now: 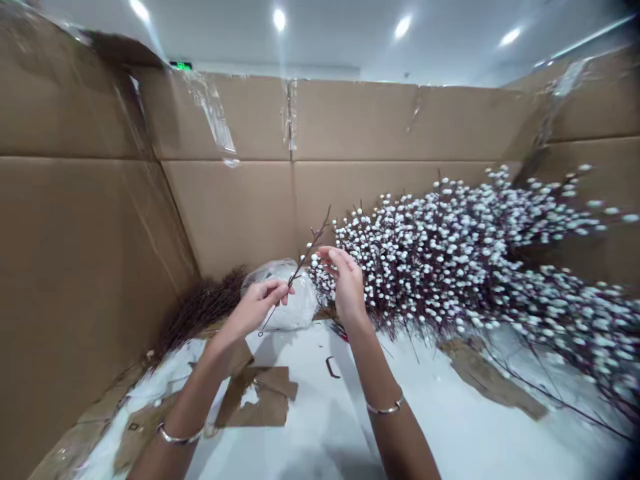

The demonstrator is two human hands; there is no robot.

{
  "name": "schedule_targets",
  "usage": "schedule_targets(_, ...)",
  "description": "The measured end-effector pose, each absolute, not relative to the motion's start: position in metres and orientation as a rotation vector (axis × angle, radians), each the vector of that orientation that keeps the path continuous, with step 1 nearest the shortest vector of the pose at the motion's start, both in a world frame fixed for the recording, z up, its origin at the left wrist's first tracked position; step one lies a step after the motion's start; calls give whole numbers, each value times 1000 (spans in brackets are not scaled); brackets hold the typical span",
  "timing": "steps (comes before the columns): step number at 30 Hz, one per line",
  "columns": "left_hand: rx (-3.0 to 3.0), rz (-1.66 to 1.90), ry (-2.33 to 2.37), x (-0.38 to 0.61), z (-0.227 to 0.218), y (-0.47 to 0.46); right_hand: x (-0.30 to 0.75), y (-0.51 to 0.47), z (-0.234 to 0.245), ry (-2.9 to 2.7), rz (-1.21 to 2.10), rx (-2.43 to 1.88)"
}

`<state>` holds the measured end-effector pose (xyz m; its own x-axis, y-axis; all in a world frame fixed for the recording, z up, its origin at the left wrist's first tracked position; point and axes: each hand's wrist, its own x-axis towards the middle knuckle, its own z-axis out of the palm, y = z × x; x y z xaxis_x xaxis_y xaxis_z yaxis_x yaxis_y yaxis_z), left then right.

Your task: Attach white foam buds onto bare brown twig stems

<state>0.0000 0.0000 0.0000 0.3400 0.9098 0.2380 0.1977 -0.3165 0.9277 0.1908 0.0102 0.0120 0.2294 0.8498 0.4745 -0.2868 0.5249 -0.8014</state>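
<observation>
My left hand (265,301) is closed, pinching a thin brown twig (301,261) low on its stem. The twig slants up to the right, with a few white buds along its middle and a bare forked tip. Close to those buds is my right hand (345,280), its fingers curled together toward the twig. Whatever lies between these fingertips is too small or hidden to make out. Directly behind and to the right of this hand spreads a big heap of white-budded branches (430,247).
Bare dark twigs (200,310) lie in a bundle at the left. A clear plastic bag (293,310) sits behind my left hand. Torn cardboard (265,407) and a small dark red bent piece (331,367) rest on the white table (320,413). Tall cardboard walls (350,127) enclose the area.
</observation>
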Motion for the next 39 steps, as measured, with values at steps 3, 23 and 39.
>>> schedule_targets(3, 1630, 1037, 930, 1, 0, -2, 191, 11, 13, -1065, 862, -634)
schedule_targets(23, 1068, 1167, 464, -31, 33, -21, 174, -17, -29, -1977, 692, -1052)
schedule_targets(39, 1372, 1445, 654, -62, 50, -42, 169, -69, -137, -2229, 896, -1424)
